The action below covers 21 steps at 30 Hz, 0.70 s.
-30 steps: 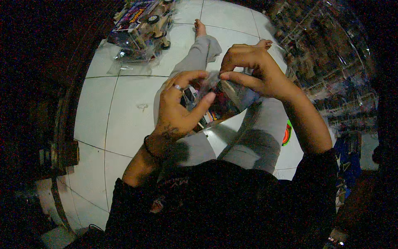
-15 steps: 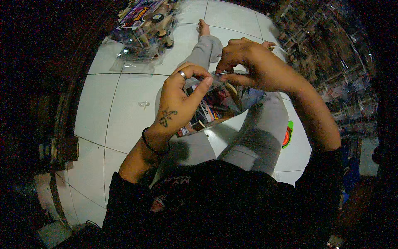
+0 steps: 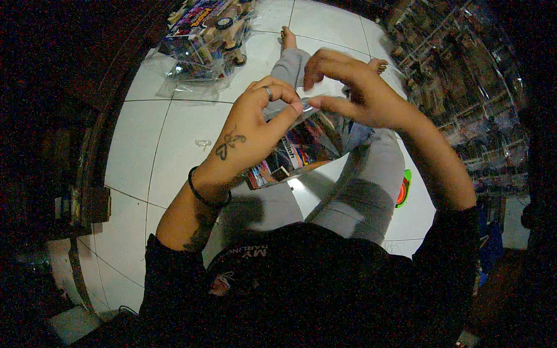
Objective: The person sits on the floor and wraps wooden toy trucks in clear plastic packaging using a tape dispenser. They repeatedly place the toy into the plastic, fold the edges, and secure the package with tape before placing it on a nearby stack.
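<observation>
While the left hand (image 3: 258, 119) pinches the clear bag (image 3: 310, 142) by its edge, the right hand (image 3: 371, 95) keeps finger and thumb apart.
Over the grey trousers (image 3: 362, 194), the bag's edge seems being worked; next move probably needs steady left pinch.

Printed package in my lap (image 3: 296, 153): dark lowercase lettering on a slanted white strip on its side panel, legible. Orange and yellow print right beside it on the same panel, too small to read. Bottom left corner of that panel: more multicoloured print, unreadable from here.

Plastic-wrapped toy truck (image 3: 200, 37), upper left on the floor: big stylised lettering in orange-red and pink on its dark purple panel, tilted along the panel, partly legible; smaller print around it blurred.

My black T-shirt (image 3: 301, 272): small pale capital letters on the chest, above a reddish graphic.

Stacked clear-wrapped packages (image 3: 458, 87), right: too dim, can't make out any lettering.
</observation>
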Each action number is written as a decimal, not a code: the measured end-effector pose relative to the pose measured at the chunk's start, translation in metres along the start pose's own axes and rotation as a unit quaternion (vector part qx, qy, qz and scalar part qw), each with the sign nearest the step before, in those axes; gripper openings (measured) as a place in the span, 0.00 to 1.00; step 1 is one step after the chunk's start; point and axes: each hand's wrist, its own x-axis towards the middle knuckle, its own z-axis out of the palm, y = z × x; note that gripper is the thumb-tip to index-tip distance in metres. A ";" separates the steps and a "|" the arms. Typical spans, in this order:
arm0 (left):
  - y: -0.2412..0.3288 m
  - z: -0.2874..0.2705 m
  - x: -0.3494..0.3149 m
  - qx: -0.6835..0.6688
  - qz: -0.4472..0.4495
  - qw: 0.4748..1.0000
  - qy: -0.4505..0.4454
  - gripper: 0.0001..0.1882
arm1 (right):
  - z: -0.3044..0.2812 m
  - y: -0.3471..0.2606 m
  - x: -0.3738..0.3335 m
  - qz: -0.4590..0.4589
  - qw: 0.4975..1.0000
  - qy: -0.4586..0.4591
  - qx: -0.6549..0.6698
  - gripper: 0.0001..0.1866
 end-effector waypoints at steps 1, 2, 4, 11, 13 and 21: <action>-0.001 0.000 0.001 -0.041 -0.042 0.998 -0.009 0.07 | -0.001 -0.003 -0.001 -0.039 0.993 -0.008 -0.114 0.14; -0.001 0.001 0.000 -0.066 -0.078 0.994 -0.026 0.07 | 0.000 -0.006 -0.003 -0.077 0.971 -0.015 -0.227 0.15; -0.001 0.002 0.000 -0.125 -0.113 0.984 -0.052 0.08 | 0.000 -0.011 -0.007 -0.130 0.922 -0.031 -0.362 0.16; 0.014 0.000 -0.006 0.174 0.040 0.984 -0.019 0.11 | -0.002 -0.009 -0.008 -0.066 0.969 -0.055 -0.234 0.08; 0.017 -0.004 -0.004 0.139 -0.007 0.990 -0.036 0.11 | -0.005 -0.008 -0.005 -0.040 0.979 -0.055 -0.193 0.07; 0.016 -0.001 -0.011 0.100 -0.006 0.994 -0.054 0.10 | -0.006 -0.022 -0.020 -0.003 0.980 -0.066 -0.190 0.10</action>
